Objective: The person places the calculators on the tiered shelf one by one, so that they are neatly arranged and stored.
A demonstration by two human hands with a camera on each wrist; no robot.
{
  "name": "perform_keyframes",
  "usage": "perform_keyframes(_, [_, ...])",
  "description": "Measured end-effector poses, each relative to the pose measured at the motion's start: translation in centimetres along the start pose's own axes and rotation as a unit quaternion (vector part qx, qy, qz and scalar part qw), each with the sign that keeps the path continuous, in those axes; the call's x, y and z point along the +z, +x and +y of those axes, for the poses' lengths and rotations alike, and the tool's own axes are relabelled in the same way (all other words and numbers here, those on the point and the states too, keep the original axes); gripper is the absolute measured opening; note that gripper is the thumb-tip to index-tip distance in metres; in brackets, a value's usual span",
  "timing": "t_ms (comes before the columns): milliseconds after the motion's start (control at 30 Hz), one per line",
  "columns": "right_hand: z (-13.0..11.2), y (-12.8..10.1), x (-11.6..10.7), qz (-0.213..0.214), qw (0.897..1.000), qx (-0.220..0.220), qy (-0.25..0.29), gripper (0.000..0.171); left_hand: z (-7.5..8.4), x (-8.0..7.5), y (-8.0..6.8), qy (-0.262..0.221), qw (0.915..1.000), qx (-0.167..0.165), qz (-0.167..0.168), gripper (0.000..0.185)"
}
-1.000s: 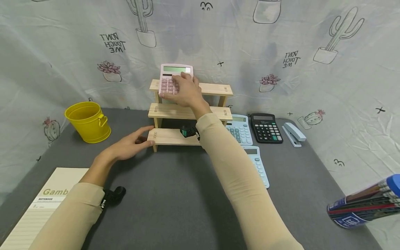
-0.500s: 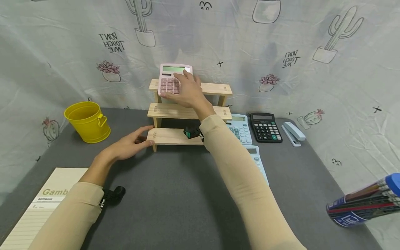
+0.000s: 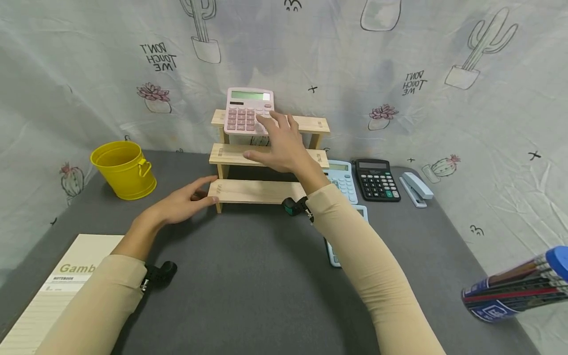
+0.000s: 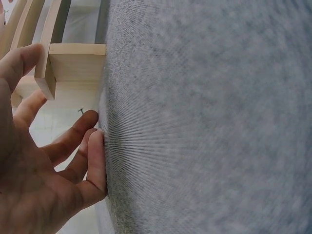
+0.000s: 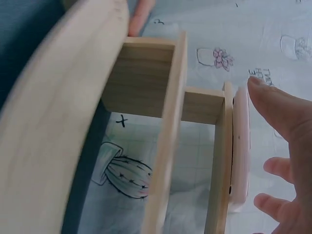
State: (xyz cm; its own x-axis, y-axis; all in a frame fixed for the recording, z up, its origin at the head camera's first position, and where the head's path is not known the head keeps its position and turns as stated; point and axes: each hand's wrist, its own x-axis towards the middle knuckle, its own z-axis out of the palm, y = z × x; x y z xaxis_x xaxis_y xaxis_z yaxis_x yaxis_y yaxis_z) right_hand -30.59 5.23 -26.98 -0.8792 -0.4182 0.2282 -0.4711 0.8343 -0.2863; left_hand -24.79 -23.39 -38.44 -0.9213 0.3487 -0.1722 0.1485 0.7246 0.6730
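Right grip (image 3: 284, 148) open, pink calculator (image 3: 247, 111) upright

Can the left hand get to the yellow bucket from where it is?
Probably yes. The left hand rests at the wooden shelf's bottom corner, and only bare grey table lies between it and the yellow bucket, so the way looks free.

We count four calculators: one pink calculator (image 3: 248, 111), two light-blue calculators (image 3: 340, 180) and one black calculator (image 3: 376, 180). We count one three-tier wooden shelf (image 3: 248, 191), one yellow bucket (image 3: 124, 169), one stapler (image 3: 415, 189), one notebook (image 3: 53, 291) and two hands (image 3: 179, 206).
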Motion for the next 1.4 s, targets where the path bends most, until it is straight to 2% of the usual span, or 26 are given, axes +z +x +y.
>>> perform_keyframes(300, [1.8,-4.1,-0.5,0.004,1.0,-0.001,0.001,0.097,-0.1,0.0,0.1,0.001,1.0,-0.001,-0.003,0.078])
perform_keyframes(667, [4.4,-8.7,-0.9,0.028,0.999,-0.026,-0.011,0.098,-0.1,0.4,-0.2,0.003,1.0,0.001,0.004,0.079])
perform_keyframes(933, [6.4,-12.1,-1.4,0.034,0.999,-0.027,-0.018,0.096,-0.2,0.1,-0.2,0.002,0.9998,0.017,0.01,0.077])
perform_keyframes(1400, [9.2,-16.0,-1.6,0.054,0.998,-0.031,-0.019,0.098,-0.2,-0.1,-0.2,-0.003,0.9999,0.011,-0.003,0.077])
